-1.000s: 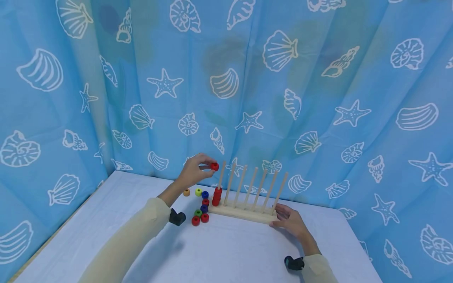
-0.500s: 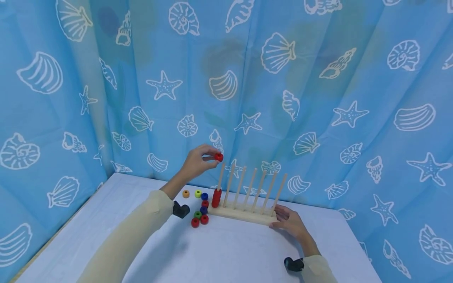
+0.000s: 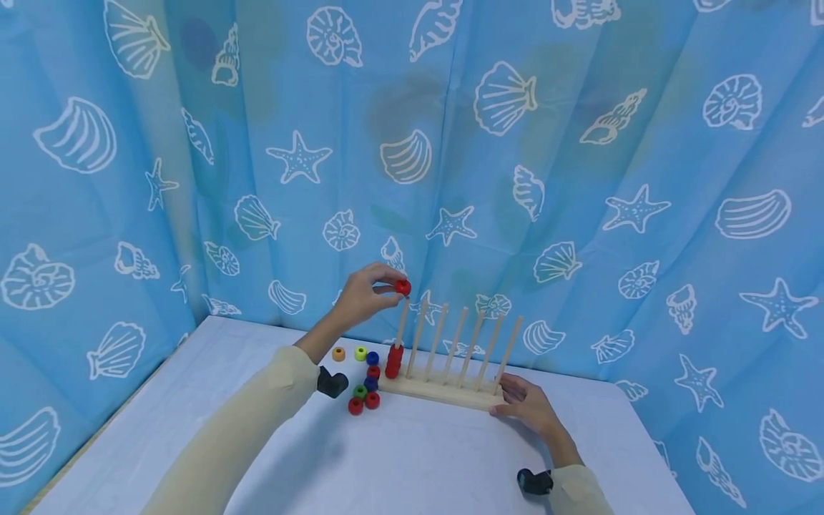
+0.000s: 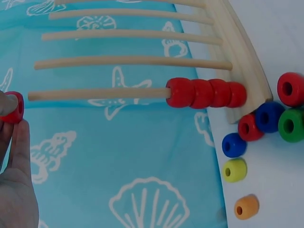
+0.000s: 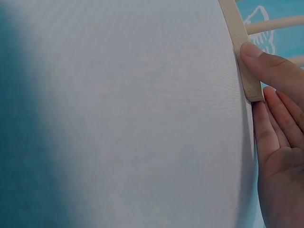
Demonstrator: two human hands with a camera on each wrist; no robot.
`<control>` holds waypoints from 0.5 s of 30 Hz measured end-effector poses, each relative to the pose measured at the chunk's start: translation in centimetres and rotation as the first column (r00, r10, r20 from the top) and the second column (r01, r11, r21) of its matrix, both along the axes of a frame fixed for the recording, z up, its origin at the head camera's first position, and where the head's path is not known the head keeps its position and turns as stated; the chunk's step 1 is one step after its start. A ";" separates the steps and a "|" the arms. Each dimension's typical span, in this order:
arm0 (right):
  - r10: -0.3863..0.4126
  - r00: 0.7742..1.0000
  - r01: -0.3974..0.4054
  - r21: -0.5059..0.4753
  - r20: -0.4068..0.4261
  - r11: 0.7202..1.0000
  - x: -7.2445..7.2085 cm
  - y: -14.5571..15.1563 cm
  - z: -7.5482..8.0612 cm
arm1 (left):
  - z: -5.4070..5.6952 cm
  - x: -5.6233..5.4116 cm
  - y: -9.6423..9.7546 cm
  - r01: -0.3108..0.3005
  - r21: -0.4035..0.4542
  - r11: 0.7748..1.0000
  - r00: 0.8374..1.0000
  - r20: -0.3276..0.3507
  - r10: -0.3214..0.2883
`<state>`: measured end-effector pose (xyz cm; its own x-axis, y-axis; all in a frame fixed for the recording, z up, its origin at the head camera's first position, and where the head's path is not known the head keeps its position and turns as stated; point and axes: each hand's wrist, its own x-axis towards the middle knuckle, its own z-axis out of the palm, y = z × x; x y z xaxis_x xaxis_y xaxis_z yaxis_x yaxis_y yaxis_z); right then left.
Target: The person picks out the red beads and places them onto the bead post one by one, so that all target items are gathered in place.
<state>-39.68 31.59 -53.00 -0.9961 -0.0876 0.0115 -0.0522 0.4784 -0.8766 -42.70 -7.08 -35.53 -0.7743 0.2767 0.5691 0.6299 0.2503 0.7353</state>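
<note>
In the head view my left hand [image 3: 362, 296] pinches a red bead [image 3: 403, 287] between thumb and fingers, right above the leftmost peg [image 3: 402, 322]. The left wrist view has that peg's tip a small gap away from the bead. Several red beads [image 4: 205, 92] are stacked low on the same peg. The other pegs of the wooden stand [image 3: 438, 390] carry no beads. At the stand's right end, my right hand [image 3: 529, 408] grips the base, its thumb [image 5: 254, 54] on the front side and its fingers around the end.
Loose beads lie left of the stand: an orange one [image 3: 338, 353], a yellow one [image 3: 360, 353], a green one [image 3: 360, 391], blue ones [image 3: 373, 358] and red ones [image 3: 355, 405]. A blue shell-patterned curtain [image 3: 412, 143] hangs behind the white table [image 3: 412, 458].
My left hand has lifted the red bead and moved it right, from beside the leftmost peg to above its tip. The right hand has stayed on the stand's end.
</note>
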 end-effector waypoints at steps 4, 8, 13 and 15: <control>0.002 1.000 -0.002 0.004 0.003 1.000 0.0 0.0 0.2 | -0.1 0.1 0.3 0.008 -0.007 1.000 1.000 0.004 -0.008; -0.002 1.000 0.002 -0.004 0.008 1.000 0.0 0.0 0.3 | -0.2 0.1 0.6 0.005 -0.018 1.000 1.000 0.006 -0.004; 0.008 1.000 -0.008 -0.027 0.010 1.000 -0.1 0.1 0.0 | -0.5 -0.1 0.8 -0.012 -0.041 0.999 1.000 0.007 0.012; 0.011 1.000 -0.011 -0.026 0.007 1.000 -0.1 0.2 -0.1 | -0.7 -0.2 0.8 -0.015 -0.050 0.999 1.000 0.012 0.016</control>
<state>-39.83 31.76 -53.10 -0.9951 -0.0983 0.0067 -0.0509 0.4553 -0.8889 -42.85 -6.24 -36.20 -0.7857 0.2926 0.5450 0.6164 0.2968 0.7294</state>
